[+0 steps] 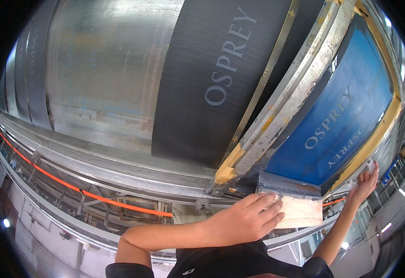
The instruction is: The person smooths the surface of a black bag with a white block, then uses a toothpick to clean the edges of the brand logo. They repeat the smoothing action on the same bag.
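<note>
A printing screen (pixel 334 111) with blue mesh and pale lettering lies on my right, tilted in view. Its metal frame (pixel 300 69) has yellow tape and ink smears. At the near end of the mesh rests a squeegee (pixel 304 213), with a pale wooden grip and a grey, ink-stained upper part. My left hand (pixel 253 215) reaches across from the left, its fingers closed over the wooden grip. My right hand (pixel 365 181) is at the frame's right outer side, fingers bent around a pale edge there; part of the grip is hidden.
Left of the screen lies a dark fabric panel (pixel 202 83) with pale lettering, beside a shiny bare table surface (pixel 105 83). A metal rail (pixel 96 155) runs along the table's near edge. Below it stretches an orange strip (pixel 91 197). More dark panels (pixel 33 78) lie at far left.
</note>
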`<state>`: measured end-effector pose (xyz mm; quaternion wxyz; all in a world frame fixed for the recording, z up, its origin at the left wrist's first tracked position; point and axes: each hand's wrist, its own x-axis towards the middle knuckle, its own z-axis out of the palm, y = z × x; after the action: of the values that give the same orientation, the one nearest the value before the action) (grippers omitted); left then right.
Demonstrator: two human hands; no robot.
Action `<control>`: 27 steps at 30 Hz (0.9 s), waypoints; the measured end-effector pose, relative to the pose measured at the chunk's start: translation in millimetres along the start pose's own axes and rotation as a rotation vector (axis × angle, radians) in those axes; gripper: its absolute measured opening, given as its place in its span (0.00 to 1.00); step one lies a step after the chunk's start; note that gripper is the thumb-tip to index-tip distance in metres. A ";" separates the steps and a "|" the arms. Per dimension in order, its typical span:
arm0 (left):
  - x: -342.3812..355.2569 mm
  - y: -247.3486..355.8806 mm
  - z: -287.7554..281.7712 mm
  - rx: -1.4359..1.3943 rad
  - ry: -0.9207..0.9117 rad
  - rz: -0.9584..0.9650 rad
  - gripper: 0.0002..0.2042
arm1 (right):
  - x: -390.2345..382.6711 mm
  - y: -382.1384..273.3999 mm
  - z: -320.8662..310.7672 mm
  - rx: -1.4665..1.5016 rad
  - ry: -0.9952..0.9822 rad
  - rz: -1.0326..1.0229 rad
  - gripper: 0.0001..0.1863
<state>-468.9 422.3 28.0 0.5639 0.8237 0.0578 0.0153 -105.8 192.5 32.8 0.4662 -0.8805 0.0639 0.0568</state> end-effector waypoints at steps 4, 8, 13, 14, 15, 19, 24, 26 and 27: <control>-0.1 2.0 -1.0 0.011 0.003 -0.016 0.15 | 0.5 1.8 -1.9 -0.024 -0.002 -0.007 0.21; -0.3 2.8 2.0 0.012 0.026 -0.029 0.15 | 4.0 4.2 -4.3 -0.032 -0.029 -0.015 0.20; 1.9 4.2 0.3 -0.014 0.034 -0.048 0.15 | 4.5 2.4 -5.7 -0.018 -0.054 -0.029 0.19; 1.5 4.5 1.2 -0.013 0.038 -0.052 0.15 | 4.1 2.3 -5.1 -0.018 -0.053 -0.024 0.20; 0.8 5.0 2.1 -0.013 0.041 -0.056 0.15 | 3.1 2.0 -3.3 -0.019 -0.053 -0.019 0.20; -0.2 6.9 7.8 -0.014 0.076 -0.073 0.15 | 4.9 3.5 -4.5 -0.013 -0.074 -0.020 0.21; 0.0 12.2 12.1 0.014 0.080 -0.079 0.14 | -1.4 0.1 2.1 0.003 -0.057 -0.002 0.21; -1.0 10.9 14.6 0.015 0.079 -0.080 0.14 | -3.1 -1.7 3.9 0.028 -0.029 0.041 0.20; -1.4 10.0 15.3 0.013 0.079 -0.079 0.14 | -2.0 0.3 1.3 0.023 -0.040 0.038 0.21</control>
<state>-468.1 404.4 31.8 0.5559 0.8232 0.1126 0.0253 -107.9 193.5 32.2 0.4764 -0.8724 0.0719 0.0824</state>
